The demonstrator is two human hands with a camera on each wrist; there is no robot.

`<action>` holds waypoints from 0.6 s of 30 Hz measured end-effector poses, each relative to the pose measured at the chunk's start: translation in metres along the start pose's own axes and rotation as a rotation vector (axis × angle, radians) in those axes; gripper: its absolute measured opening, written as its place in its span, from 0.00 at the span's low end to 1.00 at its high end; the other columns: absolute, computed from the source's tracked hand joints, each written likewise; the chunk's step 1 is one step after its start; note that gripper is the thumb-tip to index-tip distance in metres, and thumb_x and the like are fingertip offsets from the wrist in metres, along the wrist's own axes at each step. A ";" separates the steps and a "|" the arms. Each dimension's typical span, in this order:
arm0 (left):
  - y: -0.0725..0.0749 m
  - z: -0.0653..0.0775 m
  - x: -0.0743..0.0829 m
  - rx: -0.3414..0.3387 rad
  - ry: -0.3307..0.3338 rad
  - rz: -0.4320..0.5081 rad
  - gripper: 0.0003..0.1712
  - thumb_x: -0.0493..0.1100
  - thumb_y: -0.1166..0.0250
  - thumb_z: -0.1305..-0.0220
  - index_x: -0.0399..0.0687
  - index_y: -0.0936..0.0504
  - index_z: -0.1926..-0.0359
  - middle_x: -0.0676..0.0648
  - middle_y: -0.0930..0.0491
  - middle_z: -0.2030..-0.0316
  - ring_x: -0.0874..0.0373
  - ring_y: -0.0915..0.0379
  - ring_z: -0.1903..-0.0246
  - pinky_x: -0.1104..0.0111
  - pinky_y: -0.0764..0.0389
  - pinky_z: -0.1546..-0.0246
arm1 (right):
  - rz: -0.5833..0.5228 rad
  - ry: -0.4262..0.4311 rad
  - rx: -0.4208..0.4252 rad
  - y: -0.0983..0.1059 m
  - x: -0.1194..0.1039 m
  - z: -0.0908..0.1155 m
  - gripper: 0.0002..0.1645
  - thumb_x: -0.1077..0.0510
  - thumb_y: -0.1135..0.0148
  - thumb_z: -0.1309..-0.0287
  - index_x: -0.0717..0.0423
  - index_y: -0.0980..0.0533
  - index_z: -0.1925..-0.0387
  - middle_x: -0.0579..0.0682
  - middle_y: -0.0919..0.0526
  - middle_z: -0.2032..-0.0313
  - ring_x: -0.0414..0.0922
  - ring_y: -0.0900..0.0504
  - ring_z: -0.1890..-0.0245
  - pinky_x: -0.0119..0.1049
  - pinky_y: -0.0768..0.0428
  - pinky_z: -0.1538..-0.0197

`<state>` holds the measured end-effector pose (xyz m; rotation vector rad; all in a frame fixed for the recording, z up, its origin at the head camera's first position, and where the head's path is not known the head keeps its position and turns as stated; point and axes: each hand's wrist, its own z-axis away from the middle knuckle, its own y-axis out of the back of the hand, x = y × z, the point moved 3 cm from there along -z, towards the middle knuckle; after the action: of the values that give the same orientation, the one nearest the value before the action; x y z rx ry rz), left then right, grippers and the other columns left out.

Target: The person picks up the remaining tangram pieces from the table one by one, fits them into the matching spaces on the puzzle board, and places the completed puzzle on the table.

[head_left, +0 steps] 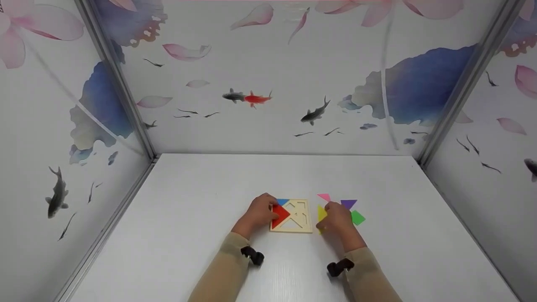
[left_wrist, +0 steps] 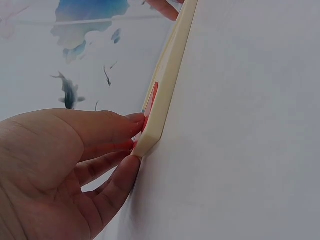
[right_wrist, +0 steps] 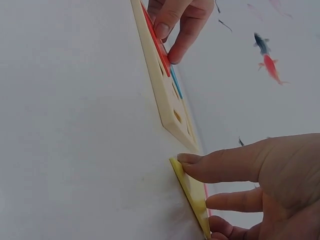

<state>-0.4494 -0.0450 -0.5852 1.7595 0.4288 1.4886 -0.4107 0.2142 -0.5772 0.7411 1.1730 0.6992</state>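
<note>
so the thing to look at here is the gap between the yellow triangle (head_left: 321,213) and the wooden board (head_left: 309,218). the piece lies just right of the board, apart from it, and its long edge runs front to back, pretty much parallel to the board's right side. the right hand (head_left: 335,218) is the near one and pinches it, thumb at one end, fingers toward the other. can't tell if it's lifted at all. the left hand (head_left: 258,212) grips the board's left edge, thumb on the red triangle (head_left: 282,216), with a blue piece (head_left: 282,201) behind that. pink (head_left: 324,196), purple (head_left: 348,204) and green (head_left: 358,217) pieces lie around the right hand. it's all on a smooth white table (head_left: 209,201), boxed in by pale walls (head_left: 268,134) printed with fish and petals, metal strips in the corners.
</note>
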 end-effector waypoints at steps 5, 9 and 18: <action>0.000 0.000 0.000 0.003 -0.012 -0.001 0.20 0.39 0.25 0.36 0.39 0.13 0.44 0.44 0.20 0.40 0.49 0.24 0.41 0.53 0.22 0.34 | -0.003 0.002 0.006 -0.001 0.001 -0.001 0.43 0.62 0.18 0.50 0.69 0.27 0.33 0.65 0.19 0.38 0.59 0.20 0.42 0.58 0.21 0.32; 0.001 0.000 -0.001 0.002 -0.005 0.003 0.20 0.38 0.25 0.36 0.39 0.13 0.44 0.45 0.20 0.41 0.49 0.25 0.43 0.53 0.22 0.34 | -0.013 0.020 0.010 -0.001 0.001 -0.001 0.44 0.61 0.17 0.51 0.71 0.26 0.34 0.66 0.19 0.39 0.59 0.20 0.43 0.58 0.21 0.32; 0.000 0.000 -0.001 -0.002 0.007 0.009 0.20 0.39 0.26 0.35 0.40 0.13 0.43 0.46 0.20 0.41 0.50 0.25 0.43 0.54 0.21 0.34 | -0.057 0.018 0.018 0.003 0.005 -0.001 0.43 0.60 0.18 0.49 0.70 0.26 0.34 0.67 0.20 0.37 0.60 0.20 0.40 0.57 0.21 0.32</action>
<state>-0.4498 -0.0456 -0.5853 1.7578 0.4234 1.5012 -0.4112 0.2198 -0.5778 0.7152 1.2137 0.6493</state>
